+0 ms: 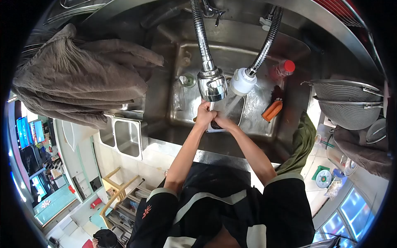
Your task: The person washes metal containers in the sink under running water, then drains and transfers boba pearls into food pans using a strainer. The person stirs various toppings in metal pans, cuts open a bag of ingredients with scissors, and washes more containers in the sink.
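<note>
Both my hands are low in the metal sink (258,128), beneath two flexible faucets. My left hand (204,114) has its fingers closed on the rim of a rectangular metal pan (235,114). Beside it, my right hand (223,121) reaches into the pan at its near side, holding something dark (214,124) that I cannot make out. Water runs from the white faucet head (242,82) into the pan. The chrome faucet head (212,85) hangs just above my left hand and shows no water.
A red-capped bottle (285,68) and an orange-handled object (272,110) lie in the sink's right side. Clear bottles (187,80) are at its left. Brown cloth (82,74) hangs left, green cloth (300,144) over the right edge, strainers (349,101) beyond.
</note>
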The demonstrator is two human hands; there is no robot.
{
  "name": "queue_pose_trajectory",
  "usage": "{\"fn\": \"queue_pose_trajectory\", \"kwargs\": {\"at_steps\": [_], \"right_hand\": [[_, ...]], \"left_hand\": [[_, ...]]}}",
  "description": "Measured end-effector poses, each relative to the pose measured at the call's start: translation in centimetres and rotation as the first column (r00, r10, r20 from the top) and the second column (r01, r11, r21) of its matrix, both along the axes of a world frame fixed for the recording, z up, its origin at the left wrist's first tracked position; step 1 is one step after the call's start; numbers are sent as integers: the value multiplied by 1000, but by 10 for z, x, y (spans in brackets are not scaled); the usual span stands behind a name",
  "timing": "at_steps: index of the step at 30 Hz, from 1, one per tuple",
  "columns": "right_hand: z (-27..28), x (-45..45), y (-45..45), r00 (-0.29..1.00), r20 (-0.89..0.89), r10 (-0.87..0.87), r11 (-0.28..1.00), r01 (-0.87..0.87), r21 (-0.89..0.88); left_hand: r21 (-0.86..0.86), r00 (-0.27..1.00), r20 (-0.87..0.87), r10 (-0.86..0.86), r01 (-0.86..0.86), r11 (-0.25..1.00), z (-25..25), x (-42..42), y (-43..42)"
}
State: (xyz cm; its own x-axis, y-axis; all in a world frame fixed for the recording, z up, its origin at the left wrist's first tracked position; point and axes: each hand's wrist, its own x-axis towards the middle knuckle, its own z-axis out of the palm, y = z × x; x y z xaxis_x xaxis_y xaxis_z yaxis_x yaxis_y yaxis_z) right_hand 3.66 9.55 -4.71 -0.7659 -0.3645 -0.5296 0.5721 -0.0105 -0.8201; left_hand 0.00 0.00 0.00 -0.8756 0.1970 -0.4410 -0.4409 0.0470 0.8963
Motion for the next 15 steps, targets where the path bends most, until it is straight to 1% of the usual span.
{"fn": "queue_pose_trajectory", "kwargs": {"at_steps": [1, 2, 3, 4, 5, 6, 8, 10, 11, 12, 13, 14, 15], "right_hand": [[-3, 3, -6, 986, 75, -147, 985, 153, -82], [-5, 4, -9, 946, 160, -282, 940, 306, -151], [-3, -7, -8, 869, 285, -404, 839, 476, -264], [15, -8, -4, 753, 445, -485, 692, 641, -332], [33, -10, 2, 609, 598, -520, 514, 783, -351], [45, -19, 7, 682, 545, -488, 337, 723, -603], [67, -36, 24, 508, 704, -496, 19, 817, -576], [71, -43, 30, 395, 723, -567, -63, 854, -516], [71, -49, 34, 338, 726, -599, -106, 865, -490], [64, -55, 38, 466, 639, -611, 45, 827, -560], [55, -59, 39, 514, 569, -642, 119, 800, -588], [45, -68, 35, 534, 496, -684, 170, 778, -604], [31, -79, 30, 531, 409, -742, 210, 764, -611]], "left_hand": [[29, 998, 55, 18, -20, 999, 5, -1, 2], [55, 993, 109, 35, -41, 998, 7, -2, 3], [-63, 998, -37, -42, 40, 997, -6, -11, 0], [-193, 981, -143, -133, 105, 976, -18, -10, -4], [-321, 944, -232, -233, 152, 935, -30, -6, -6], [-298, 961, -138, -238, 189, 936, -23, -7, -8], [-358, 870, -416, -265, 111, 927, -20, -2, -12], [-491, 714, -538, -448, 167, 855, -1, 11, -11], [-599, 612, -517, -598, 240, 764, 15, 23, -8], [-702, 492, -474, -730, 290, 651, 36, 31, -4], [-792, 365, -404, -839, 319, 520, 46, 37, -1], [-665, 551, -346, -759, 427, 613, 40, 38, 6], [-643, 597, -419, -684, 336, 688, 11, 34, 0]]}}
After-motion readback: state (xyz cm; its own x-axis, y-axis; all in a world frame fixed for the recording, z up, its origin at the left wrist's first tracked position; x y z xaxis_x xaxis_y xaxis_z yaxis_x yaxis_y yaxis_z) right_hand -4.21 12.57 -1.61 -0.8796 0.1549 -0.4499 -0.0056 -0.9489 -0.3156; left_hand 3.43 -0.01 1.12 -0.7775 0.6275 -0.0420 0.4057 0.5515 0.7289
